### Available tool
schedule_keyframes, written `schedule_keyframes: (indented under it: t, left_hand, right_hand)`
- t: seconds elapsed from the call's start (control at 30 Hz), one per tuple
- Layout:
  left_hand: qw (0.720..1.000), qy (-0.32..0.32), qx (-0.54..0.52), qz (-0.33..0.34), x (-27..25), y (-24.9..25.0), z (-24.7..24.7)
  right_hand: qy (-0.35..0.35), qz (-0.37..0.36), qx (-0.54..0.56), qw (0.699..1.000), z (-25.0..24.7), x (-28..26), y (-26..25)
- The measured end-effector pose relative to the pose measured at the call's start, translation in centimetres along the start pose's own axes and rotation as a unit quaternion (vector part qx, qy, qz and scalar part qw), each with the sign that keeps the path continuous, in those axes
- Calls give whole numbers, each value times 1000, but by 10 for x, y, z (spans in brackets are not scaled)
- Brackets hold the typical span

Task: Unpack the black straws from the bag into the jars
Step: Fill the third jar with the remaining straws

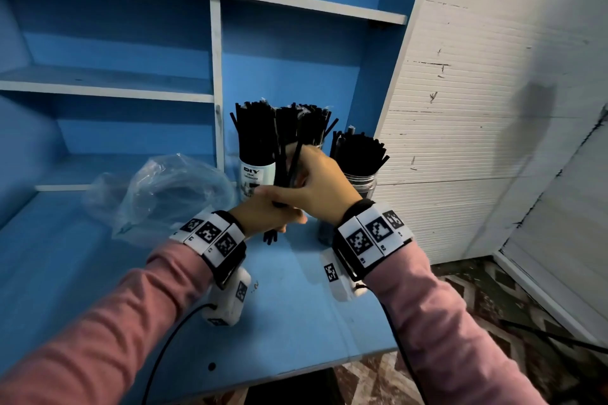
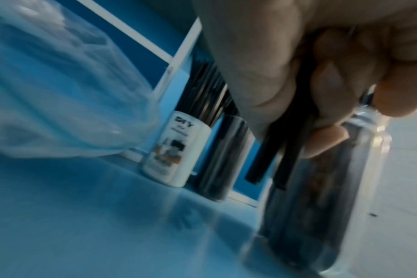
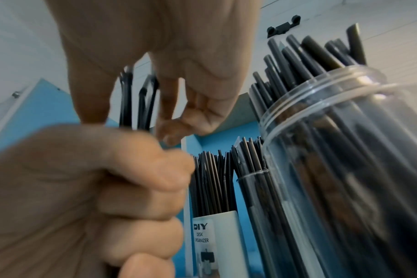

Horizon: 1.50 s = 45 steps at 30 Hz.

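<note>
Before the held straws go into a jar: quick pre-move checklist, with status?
1. Bundle secured: left hand grips the low end of the black straws. Ok.
2. Right hand holds the same bundle higher up. Ok.
3. Straws aligned: their bottom tips sit uneven. Not ok.
4. Room in the wide clear jar: its straws splay loosely. Ok.
5. Room in the DIY desk organizer: tightly packed. Not ok.
6. Plastic bag emptied: contents blurred. Cannot tell.
</note>
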<state>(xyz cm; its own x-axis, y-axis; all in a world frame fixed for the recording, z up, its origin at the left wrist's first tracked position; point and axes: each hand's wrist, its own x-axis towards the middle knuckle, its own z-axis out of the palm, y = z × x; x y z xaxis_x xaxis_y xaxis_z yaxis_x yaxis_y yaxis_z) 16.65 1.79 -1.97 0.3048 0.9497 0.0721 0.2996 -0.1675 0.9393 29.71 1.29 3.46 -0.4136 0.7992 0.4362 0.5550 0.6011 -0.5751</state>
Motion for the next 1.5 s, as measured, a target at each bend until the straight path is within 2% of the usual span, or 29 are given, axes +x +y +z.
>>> schedule_keyframes:
  t: [0.1,0.2,0.27,0.37,0.4,0.57,0.73,0.93,1.13,1.27,1.37,1.43,1.5]
  left_hand:
    - [997,-29,-53,47,1,16,12]
    - [995,-31,-68,72,4,26,17]
    - [994,11,-65,85,9,29,20]
    - [983,138,-2,118,21,25,31]
    - [979,161,18,121,27,21,35]
    - [991,102,35,81,51,20,55]
    - [990,94,54,86,57,17,62]
    - [991,85,61,89,58,15,60]
    - [990,85,68,94,64,7,60]
    - [990,76,67,96,67,4,60]
    - [990,71,74,93,69,3,60]
    - [990,75,77,93,71,2,59]
    - [989,81,82,94,71,1,59]
  right_hand:
    - [-28,-27,-30,999,-12,-3,1]
    - [-3,-24,-49,999,-35,-3,0]
    - [29,-19,-48,998,-53,-1,1]
    - [89,-3,-7,996,-86,2,0]
    - [104,-1,2,995,-97,3,-1]
    - [141,-10,-14,990,-134,13,-1]
    - [139,3,-88,986,-149,25,8]
    - [105,-1,-134,986,-135,27,15]
    - [52,50,-153,986,-105,19,34]
    - [64,58,-175,981,-100,16,41]
    - [47,96,-174,979,-107,15,39]
    - [81,80,-131,985,-111,15,34]
    - [139,15,-59,988,-111,18,28]
